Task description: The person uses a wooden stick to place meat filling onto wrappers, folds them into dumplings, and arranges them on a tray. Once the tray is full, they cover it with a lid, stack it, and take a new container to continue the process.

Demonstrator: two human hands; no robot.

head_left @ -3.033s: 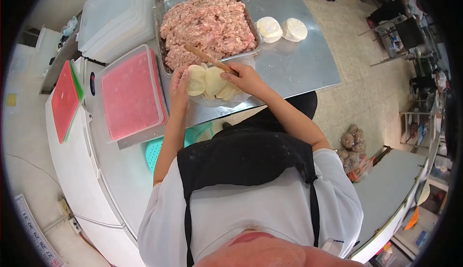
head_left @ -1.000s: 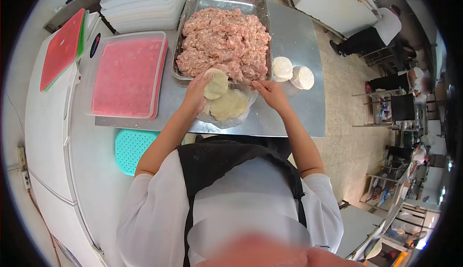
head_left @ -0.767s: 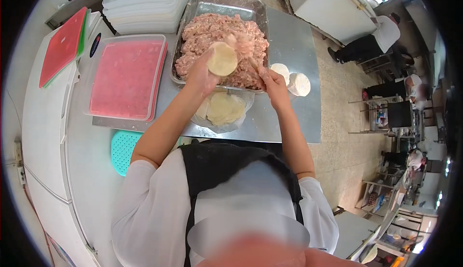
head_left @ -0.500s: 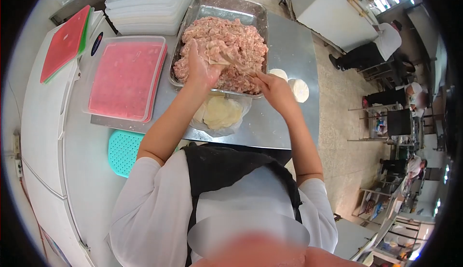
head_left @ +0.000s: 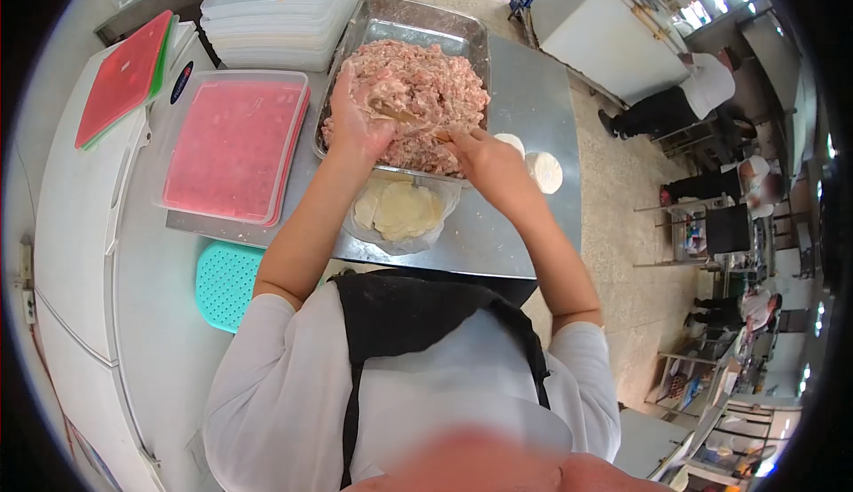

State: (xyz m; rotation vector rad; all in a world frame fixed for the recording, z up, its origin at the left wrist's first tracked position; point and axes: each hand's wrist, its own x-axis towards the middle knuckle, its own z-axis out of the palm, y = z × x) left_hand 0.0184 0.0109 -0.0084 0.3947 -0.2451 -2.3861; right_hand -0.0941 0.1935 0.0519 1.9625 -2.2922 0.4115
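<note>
My left hand (head_left: 360,128) is cupped over the near left of a deep metal tray (head_left: 418,18), closed round a thin dumpling wrapper (head_left: 380,112) with minced meat on it. The far end of a narrow wooden-handled spatula (head_left: 442,137) reaches toward this wrapper, and my right hand (head_left: 484,162) grips its handle. Its exact tip is hard to make out against the meat. Pinkish minced meat (head_left: 444,75) is heaped in the tray. Just in front of the tray lie pale round wrappers (head_left: 404,210) on a clear plastic sheet. Two white rounds (head_left: 544,172) sit right of my right hand.
A lidded container with pink contents (head_left: 233,150) stands left of the tray, and stacked translucent boxes (head_left: 277,12) are behind it. A turquoise perforated stool (head_left: 227,283) is below the steel table (head_left: 524,75). Several people, one standing (head_left: 706,83), are across the room at right.
My right hand has shifted slightly left and down with the spatula. My left hand has moved a little left, still cupping the wrapper and meat. The whole view has shifted slightly.
</note>
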